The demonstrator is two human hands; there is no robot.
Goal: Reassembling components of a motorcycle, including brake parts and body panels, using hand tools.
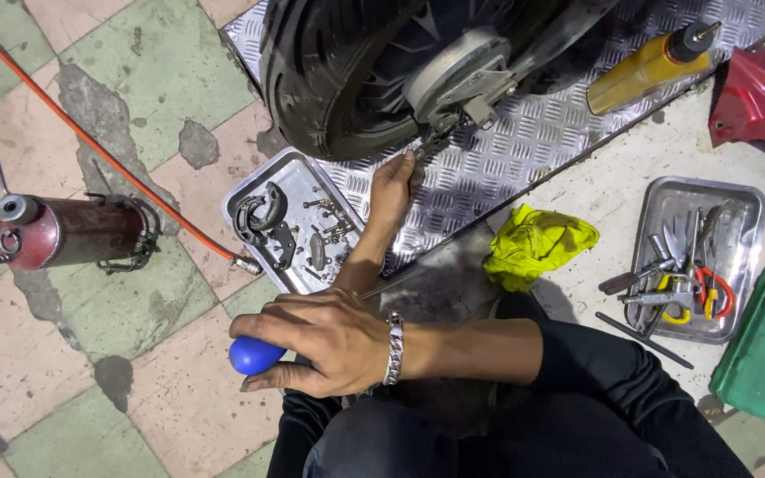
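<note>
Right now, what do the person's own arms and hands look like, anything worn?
Both hands are bare, no gloves. The right hand has a chunky silver chain bracelet at the wrist and a dark sleeve pushed up the forearm. The left hand wears nothing visible.

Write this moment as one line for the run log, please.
right hand: grips blue handle | left hand: at wheel hub | parts tray: beside tyre | tool tray: right side
</note>
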